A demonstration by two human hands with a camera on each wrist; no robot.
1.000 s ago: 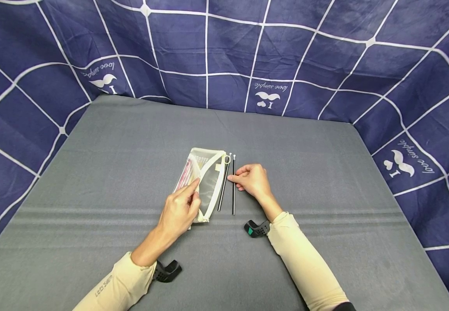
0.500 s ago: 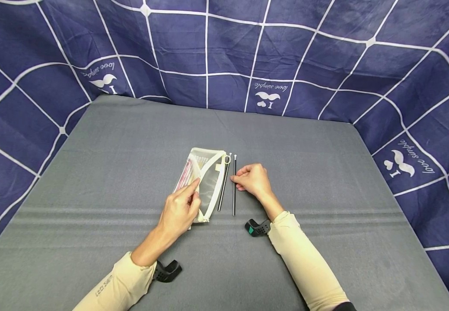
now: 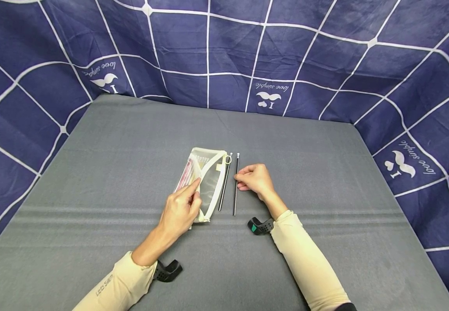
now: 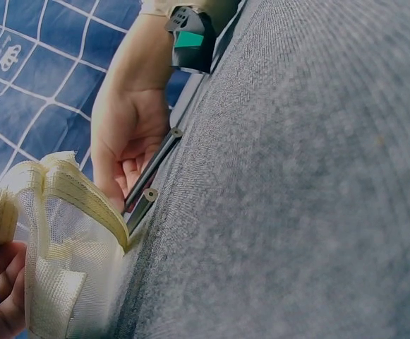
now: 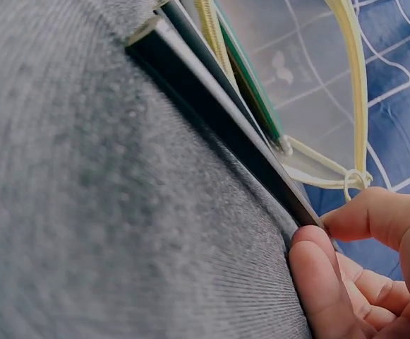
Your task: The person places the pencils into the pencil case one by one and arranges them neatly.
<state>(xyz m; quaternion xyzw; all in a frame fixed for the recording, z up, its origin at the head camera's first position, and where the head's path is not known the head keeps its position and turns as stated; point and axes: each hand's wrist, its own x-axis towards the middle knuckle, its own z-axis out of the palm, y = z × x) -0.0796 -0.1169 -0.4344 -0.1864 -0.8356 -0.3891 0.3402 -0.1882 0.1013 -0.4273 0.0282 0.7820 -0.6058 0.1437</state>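
Note:
My left hand (image 3: 180, 209) grips the edge of a cream mesh pencil case (image 3: 211, 185), whose zip side gapes open. Through its mesh show pinkish-red items (image 3: 186, 176) and a row of clear tips. Right of the case, two black pencils with shiny clear tips lie side by side. The nearer-to-case pencil (image 3: 222, 199) lies along the zip edge. Between thumb and fingertips, my right hand (image 3: 258, 179) pinches the other black pencil (image 3: 235, 201). In the right wrist view that pencil (image 5: 219, 116) lies low along the cloth, its flat unsharpened end towards the camera.
A grey cloth-covered table (image 3: 131, 164) spreads around the case. Behind it hangs a dark blue curtain (image 3: 232, 47) with white lines. A black wrist device (image 3: 167, 271) is on the left wrist, another wrist device (image 3: 260, 226) on the right.
My right hand has shifted slightly right with the pinched pencil, whose tipped end now leans right, widening the gap to the other pencil. The left hand and pencil case look still.

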